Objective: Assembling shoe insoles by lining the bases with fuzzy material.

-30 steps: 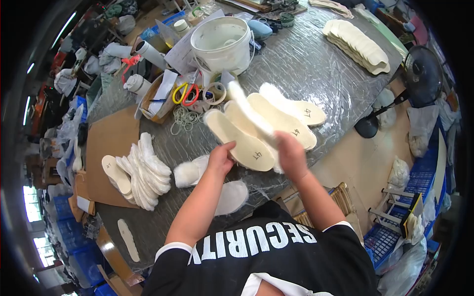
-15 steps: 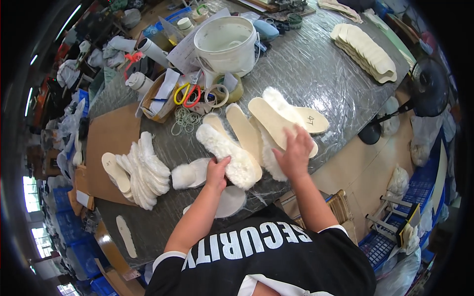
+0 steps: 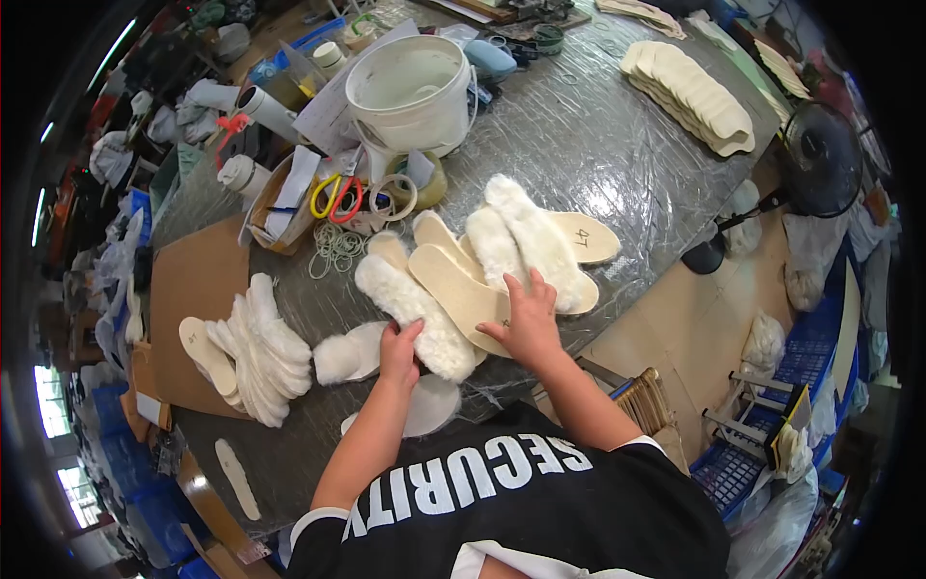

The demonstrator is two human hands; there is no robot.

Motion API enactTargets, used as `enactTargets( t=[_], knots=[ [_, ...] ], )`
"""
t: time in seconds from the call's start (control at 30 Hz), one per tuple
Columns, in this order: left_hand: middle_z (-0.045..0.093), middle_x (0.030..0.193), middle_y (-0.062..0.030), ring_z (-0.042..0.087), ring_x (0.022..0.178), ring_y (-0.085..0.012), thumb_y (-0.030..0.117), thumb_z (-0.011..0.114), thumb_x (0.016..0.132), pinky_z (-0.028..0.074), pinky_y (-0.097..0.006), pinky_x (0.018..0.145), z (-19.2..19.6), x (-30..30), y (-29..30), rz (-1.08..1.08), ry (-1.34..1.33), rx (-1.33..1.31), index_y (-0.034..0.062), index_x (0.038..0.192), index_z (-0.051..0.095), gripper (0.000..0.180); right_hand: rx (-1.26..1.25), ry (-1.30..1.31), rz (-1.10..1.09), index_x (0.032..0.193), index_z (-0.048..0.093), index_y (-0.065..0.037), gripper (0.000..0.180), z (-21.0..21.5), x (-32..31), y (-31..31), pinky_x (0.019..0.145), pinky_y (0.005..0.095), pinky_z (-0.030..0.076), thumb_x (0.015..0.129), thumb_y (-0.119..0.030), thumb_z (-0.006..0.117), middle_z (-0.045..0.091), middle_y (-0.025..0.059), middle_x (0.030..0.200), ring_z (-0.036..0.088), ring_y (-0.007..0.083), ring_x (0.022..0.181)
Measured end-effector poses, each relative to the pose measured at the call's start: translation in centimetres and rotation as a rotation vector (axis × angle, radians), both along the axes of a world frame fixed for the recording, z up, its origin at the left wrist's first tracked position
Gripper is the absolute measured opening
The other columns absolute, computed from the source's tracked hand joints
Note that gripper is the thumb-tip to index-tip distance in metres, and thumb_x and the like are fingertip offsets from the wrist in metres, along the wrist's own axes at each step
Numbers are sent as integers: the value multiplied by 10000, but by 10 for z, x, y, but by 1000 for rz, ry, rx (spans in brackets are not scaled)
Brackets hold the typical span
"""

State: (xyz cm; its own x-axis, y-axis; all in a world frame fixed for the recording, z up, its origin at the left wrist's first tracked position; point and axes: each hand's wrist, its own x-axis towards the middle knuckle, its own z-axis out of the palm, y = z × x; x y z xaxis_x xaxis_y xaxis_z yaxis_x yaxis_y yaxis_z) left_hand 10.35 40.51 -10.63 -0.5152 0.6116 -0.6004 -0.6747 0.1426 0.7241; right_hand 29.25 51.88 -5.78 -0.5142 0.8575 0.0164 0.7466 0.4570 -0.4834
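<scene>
My left hand (image 3: 399, 353) is closed on the lower side of a white fleece insole (image 3: 407, 314), its thumb on the pile. A smooth cream insole (image 3: 453, 287) lies bare side up against it, partly over other insoles. My right hand (image 3: 531, 323) spreads its fingers at this insole's near end, with the thumb touching it. Just beyond, white fleece insoles (image 3: 545, 241) overlap with their pile up, and a cream insole with a dark mark (image 3: 590, 237) sticks out beneath. Left of my left hand lie a fleece-tipped grey insole (image 3: 352, 355) and a fanned stack of fleece insoles (image 3: 265, 352).
A white bucket (image 3: 410, 101) stands on the plastic-covered table, near scissors (image 3: 344, 198), a tape roll (image 3: 394, 196) and rubber bands (image 3: 336, 251). Cream insoles (image 3: 690, 96) are stacked at far right. Cardboard (image 3: 198, 318) lies at left; a black fan (image 3: 820, 159) stands off the right edge.
The smooth cream insole has shifted left from the right-hand pile to beside the fleece insole, uncovering fleece there. My right hand has moved slightly left and nearer; the whole view has shifted.
</scene>
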Motion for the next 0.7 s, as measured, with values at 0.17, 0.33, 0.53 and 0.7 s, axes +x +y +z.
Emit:
enactTargets(
  t=[0.17, 0.33, 0.53, 0.7],
  knots=[
    [541, 1257, -179, 568, 1131, -310, 8, 538, 884, 476, -430, 972, 4, 3, 1, -37, 34, -38, -33, 1315, 407, 453, -159, 18, 73, 1282, 475, -74, 756, 2, -13, -10, 952, 448, 383, 644, -329, 791, 529, 183, 1156, 465, 365, 1088],
    [540, 1267, -163, 566, 1129, -282, 17, 554, 872, 469, -397, 964, 9, 2, 1, 1, 2, -37, -29, 1320, 409, 473, -296, 208, 204, 1273, 489, -75, 738, -9, -17, -18, 971, 499, 356, 653, -343, 786, 504, 193, 1209, 445, 369, 1145],
    [529, 1285, -167, 559, 1138, -293, 21, 539, 890, 466, -409, 967, 13, 2, 2, -14, -22, -54, -27, 1327, 403, 461, -246, 46, -157, 1287, 491, -99, 722, 1, 9, -22, 1044, 558, 253, 689, -377, 786, 280, 213, 1411, 238, 423, 1305],
    [534, 1279, -169, 563, 1131, -298, 28, 545, 894, 469, -423, 966, 4, -3, 2, -1, -13, -54, -33, 1317, 408, 449, -286, 320, -89, 1232, 509, -96, 656, -5, 15, -21, 1060, 492, 279, 662, -211, 813, 298, 209, 1379, 243, 425, 1298]
  ],
)
